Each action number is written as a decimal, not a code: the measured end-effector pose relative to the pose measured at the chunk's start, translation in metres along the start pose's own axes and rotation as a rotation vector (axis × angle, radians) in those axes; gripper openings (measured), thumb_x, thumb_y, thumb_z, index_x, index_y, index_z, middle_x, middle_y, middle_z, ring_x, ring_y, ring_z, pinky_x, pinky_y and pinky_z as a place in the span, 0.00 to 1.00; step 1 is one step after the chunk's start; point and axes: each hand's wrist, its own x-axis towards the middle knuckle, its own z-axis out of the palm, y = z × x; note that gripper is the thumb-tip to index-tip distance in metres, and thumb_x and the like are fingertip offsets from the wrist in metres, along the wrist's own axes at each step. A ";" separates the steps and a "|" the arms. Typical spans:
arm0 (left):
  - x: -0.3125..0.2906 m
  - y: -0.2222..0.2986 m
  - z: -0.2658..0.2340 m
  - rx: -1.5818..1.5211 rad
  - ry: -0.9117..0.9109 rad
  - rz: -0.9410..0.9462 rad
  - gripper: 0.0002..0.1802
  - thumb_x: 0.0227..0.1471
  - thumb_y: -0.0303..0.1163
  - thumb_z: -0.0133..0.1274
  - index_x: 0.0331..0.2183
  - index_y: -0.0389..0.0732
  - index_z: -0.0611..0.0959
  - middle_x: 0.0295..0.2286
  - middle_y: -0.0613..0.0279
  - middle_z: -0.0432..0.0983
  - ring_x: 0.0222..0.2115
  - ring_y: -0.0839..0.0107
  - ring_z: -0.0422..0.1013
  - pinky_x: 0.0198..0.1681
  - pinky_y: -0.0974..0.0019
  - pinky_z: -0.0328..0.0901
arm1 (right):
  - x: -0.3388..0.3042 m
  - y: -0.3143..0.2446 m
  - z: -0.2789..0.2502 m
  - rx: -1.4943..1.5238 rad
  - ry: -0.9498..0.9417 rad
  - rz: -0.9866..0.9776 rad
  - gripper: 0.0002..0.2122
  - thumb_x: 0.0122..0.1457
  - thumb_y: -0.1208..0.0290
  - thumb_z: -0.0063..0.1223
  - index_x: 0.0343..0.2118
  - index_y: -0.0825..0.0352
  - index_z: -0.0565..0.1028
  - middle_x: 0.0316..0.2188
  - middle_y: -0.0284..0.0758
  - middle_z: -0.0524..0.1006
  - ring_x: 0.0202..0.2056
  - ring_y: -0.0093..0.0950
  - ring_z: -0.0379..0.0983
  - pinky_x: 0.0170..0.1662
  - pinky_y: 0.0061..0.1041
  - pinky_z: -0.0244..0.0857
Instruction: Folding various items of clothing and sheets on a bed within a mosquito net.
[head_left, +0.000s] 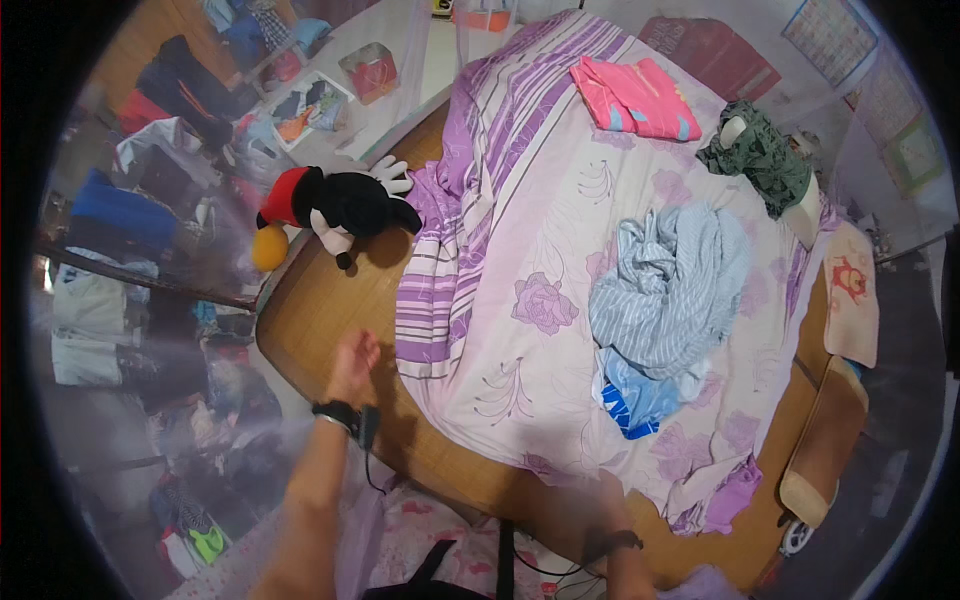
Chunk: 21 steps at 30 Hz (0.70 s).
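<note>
My left hand [352,365] is stretched out flat over the bare woven mat [330,310] of a bed, holding nothing, just left of the striped purple edge of a floral sheet [520,300]. A black band sits on its wrist. My right hand [600,505] is a faint blur at the sheet's near edge, above a dark wristband; its fingers are not readable. On the sheet lie a crumpled light blue striped garment [670,285], a folded pink garment [635,98] and a dark green patterned garment [760,155].
A black and red plush toy [335,205] and an orange ball [268,248] rest at the mat's far left corner. Two tan pillows [850,290] lie at the right side. Hanging clothes [110,215] crowd the left. A sheer net drapes around the bed.
</note>
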 end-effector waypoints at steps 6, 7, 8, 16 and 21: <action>0.072 0.086 0.076 0.112 -0.138 -0.004 0.19 0.49 0.44 0.48 0.38 0.39 0.70 0.32 0.61 0.70 0.30 0.71 0.68 0.34 0.68 0.67 | -0.062 -0.023 0.024 0.013 0.242 0.251 0.06 0.48 0.71 0.47 0.25 0.68 0.72 0.19 0.43 0.73 0.23 0.34 0.71 0.27 0.29 0.63; 0.080 0.089 0.094 0.138 -0.145 -0.025 0.22 0.48 0.47 0.49 0.38 0.40 0.70 0.34 0.61 0.69 0.32 0.71 0.68 0.33 0.69 0.68 | -0.075 -0.012 0.035 -0.012 0.270 0.274 0.06 0.48 0.71 0.47 0.25 0.68 0.72 0.19 0.43 0.73 0.23 0.34 0.71 0.27 0.29 0.63; 0.090 0.087 0.111 0.163 -0.156 -0.048 0.24 0.46 0.50 0.51 0.38 0.41 0.70 0.36 0.61 0.68 0.34 0.71 0.68 0.32 0.70 0.68 | -0.090 0.000 0.044 0.042 0.221 0.267 0.06 0.48 0.70 0.47 0.25 0.67 0.73 0.20 0.43 0.73 0.23 0.35 0.71 0.27 0.29 0.64; 0.159 0.140 0.129 0.262 0.135 -0.056 0.20 0.46 0.38 0.53 0.38 0.41 0.66 0.26 0.61 0.68 0.15 0.72 0.66 0.15 0.72 0.62 | -0.110 -0.167 0.041 0.045 -0.240 0.374 0.14 0.55 0.61 0.45 0.32 0.69 0.72 0.23 0.37 0.74 0.27 0.28 0.72 0.30 0.28 0.65; 0.116 0.147 0.126 0.218 -0.118 0.148 0.11 0.46 0.33 0.51 0.32 0.41 0.69 0.22 0.65 0.68 0.13 0.78 0.61 0.11 0.75 0.54 | -0.104 -0.186 0.042 0.074 -0.163 0.162 0.13 0.54 0.61 0.47 0.31 0.69 0.73 0.20 0.37 0.73 0.22 0.25 0.69 0.28 0.27 0.63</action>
